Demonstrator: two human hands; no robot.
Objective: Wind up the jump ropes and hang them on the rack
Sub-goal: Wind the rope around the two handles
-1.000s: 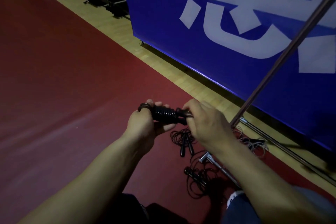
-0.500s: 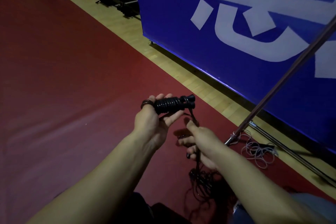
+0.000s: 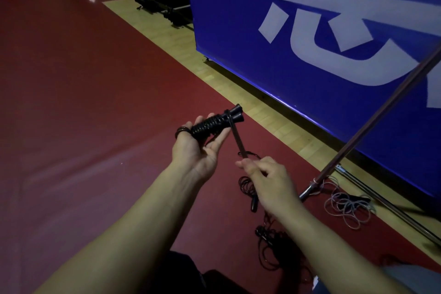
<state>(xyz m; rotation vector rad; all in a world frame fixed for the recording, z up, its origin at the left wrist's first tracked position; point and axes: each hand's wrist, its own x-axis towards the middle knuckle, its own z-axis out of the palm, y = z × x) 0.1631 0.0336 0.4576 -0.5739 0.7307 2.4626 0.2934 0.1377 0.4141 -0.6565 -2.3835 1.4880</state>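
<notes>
Fingers of right hand [image 3: 269, 181] pinch cord; grip hidden behind knuckles.

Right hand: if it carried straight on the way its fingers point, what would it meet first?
Probably the left hand: the right hand pinches the taut rope and points up-left along it toward the wound jump rope. Depth is unclear.

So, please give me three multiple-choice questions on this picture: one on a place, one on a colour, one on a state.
1. Where does the pale loose rope lie?
A. on the floor by the rack's foot
B. over the banner
C. in the left hand

2. What colour is the banner?
A. green
B. blue with white marks
C. yellow

3. How is the rope in the left hand?
A. fully loose
B. cut in two
C. coiled round its handles, the tail pulled by the right hand

Answers: 1 A, it lies beside the rack; 2 B, plainly blue; 3 C, tight coils show.
</notes>
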